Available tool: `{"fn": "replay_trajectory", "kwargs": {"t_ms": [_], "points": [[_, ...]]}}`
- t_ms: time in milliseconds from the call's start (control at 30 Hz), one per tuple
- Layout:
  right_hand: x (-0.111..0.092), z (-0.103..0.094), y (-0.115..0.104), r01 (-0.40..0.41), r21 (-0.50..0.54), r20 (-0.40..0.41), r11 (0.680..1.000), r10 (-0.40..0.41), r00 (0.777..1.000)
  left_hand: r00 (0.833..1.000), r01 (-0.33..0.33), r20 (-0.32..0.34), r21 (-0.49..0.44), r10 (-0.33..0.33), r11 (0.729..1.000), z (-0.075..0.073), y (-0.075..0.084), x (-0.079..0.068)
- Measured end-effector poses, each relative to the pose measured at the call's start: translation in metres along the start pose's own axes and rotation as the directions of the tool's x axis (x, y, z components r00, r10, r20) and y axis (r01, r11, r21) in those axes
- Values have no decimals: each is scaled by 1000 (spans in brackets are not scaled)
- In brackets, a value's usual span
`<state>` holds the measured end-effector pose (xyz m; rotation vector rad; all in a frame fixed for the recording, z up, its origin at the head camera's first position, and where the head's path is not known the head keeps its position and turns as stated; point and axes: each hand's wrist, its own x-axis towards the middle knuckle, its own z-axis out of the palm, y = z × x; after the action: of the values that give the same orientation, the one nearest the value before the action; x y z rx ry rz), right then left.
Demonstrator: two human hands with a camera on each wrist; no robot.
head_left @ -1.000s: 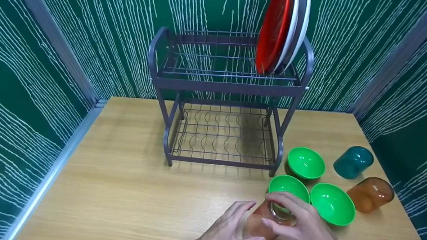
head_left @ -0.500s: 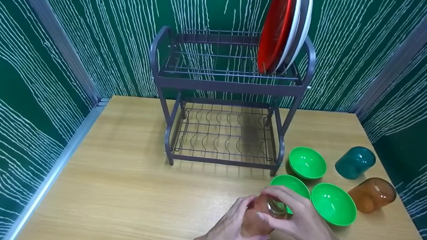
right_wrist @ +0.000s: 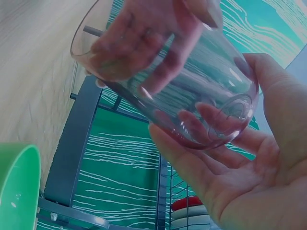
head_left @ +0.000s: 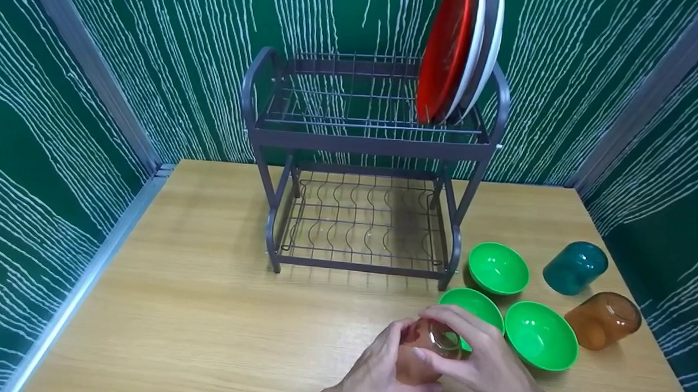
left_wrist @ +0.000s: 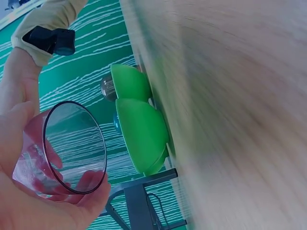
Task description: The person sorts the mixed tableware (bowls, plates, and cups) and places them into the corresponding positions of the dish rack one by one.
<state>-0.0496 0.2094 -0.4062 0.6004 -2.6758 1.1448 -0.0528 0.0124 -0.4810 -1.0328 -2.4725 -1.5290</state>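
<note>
A clear, orange-pink drinking glass [head_left: 419,359] is held tilted between both hands in front of the bowls. My left hand [head_left: 371,368] grips its side, fingers and thumb curled round it. My right hand [head_left: 489,362] holds the other end, thumb and fingers about the base, as the right wrist view shows on the glass [right_wrist: 211,96]. In the left wrist view the open rim of the glass [left_wrist: 45,139] points toward the tabletop. Part of a green bowl [head_left: 468,301] is hidden behind the glass and right hand.
Two more green bowls [head_left: 499,267] [head_left: 540,334] stand nearby. To their right are an upside-down teal glass [head_left: 575,268] and an amber glass [head_left: 603,320]. A two-tier dish rack [head_left: 363,143] stands behind, with a red plate [head_left: 446,56] and white plates upright on top.
My left hand has closed round the glass, its fingers and thumb having been wider apart. The glass and right hand have shifted slightly left.
</note>
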Motion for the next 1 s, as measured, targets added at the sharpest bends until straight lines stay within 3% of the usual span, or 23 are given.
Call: {"fn": "replay_trajectory", "kwargs": {"t_ms": [233,467,700,1000], "points": [[-1,0,1,-17,-14,-5,1000,17,1000,995,-38,-88,79,45,996,1,-1,2],[1,-5,0,-118,-16,-7,993,118,993,990,67,-124,43,-61,997,-7,-3,5],[3,-5,2,-150,-44,-71,988,147,987,977,92,-200,71,-76,993,-12,-7,10],[5,-8,4,-192,-85,-60,978,188,980,952,174,-262,44,-157,984,-21,-12,18]]}}
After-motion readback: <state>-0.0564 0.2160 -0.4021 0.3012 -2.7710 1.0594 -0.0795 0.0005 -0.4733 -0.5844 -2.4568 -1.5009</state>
